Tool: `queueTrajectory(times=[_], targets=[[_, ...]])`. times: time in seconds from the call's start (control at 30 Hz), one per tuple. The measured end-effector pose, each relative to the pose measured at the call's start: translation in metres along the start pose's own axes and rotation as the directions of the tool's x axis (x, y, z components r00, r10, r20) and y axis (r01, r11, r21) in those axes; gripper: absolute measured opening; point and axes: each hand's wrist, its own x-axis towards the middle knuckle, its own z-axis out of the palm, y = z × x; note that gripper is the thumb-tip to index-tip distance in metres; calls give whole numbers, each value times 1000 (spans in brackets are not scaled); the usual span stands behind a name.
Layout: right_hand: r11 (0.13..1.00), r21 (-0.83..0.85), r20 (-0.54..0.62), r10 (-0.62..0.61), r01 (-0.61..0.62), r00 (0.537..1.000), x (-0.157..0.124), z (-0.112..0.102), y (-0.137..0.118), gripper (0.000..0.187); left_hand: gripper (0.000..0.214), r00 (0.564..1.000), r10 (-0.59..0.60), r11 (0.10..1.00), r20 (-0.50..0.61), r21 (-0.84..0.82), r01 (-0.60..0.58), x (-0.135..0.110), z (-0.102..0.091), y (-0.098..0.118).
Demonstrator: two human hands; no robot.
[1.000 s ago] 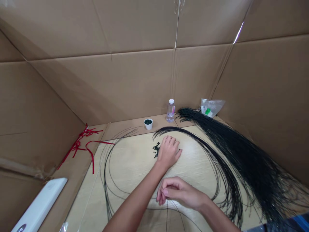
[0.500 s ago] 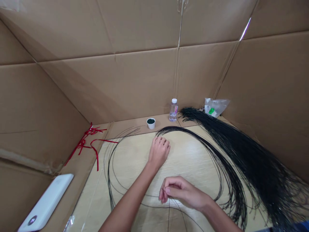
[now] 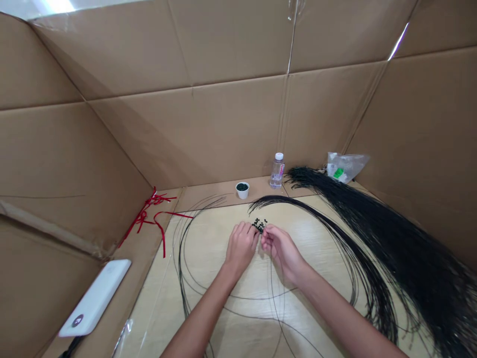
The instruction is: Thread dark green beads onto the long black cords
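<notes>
Right hand (image 3: 283, 249) pinches thin black cord (image 3: 273, 294); small black beads (image 3: 260, 226) remain loose; I can't tell what left hand (image 3: 241, 243) holds.

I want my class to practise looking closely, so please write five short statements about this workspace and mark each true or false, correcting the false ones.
1. The bottle has a white cap. True.
2. The white cup stands to the right of the bottle. False: it stands to the left of it.
3. Loose dark beads lie by the fingertips of both hands. True.
4. The left hand rests on the red ribbon. False: it is beside the loose beads; the ribbon lies apart, farther left.
5. Thin dark strands trail down from the right hand. True.
</notes>
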Motion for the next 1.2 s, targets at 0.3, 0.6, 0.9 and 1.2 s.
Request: queueTrajectory(times=[0.3,0.6,0.9,1.2], targets=[[956,-204,-24,-223,213,975,18,-11,26,26,16,990,-121,972,-69,-210,104,-4,-11,2],[936,-281,11,-218,212,976,18,-10,36,26,17,932,-362,739,20,-603,300,-17,-11,-8],[960,-208,-13,-195,188,981,10,-3,28,28,39,773,-522,-129,360,-929,346,-14,-22,-5],[976,-172,108,-117,134,987,4,4,31,37,37,847,-384,-59,367,-926,374,-20,-18,-3]])
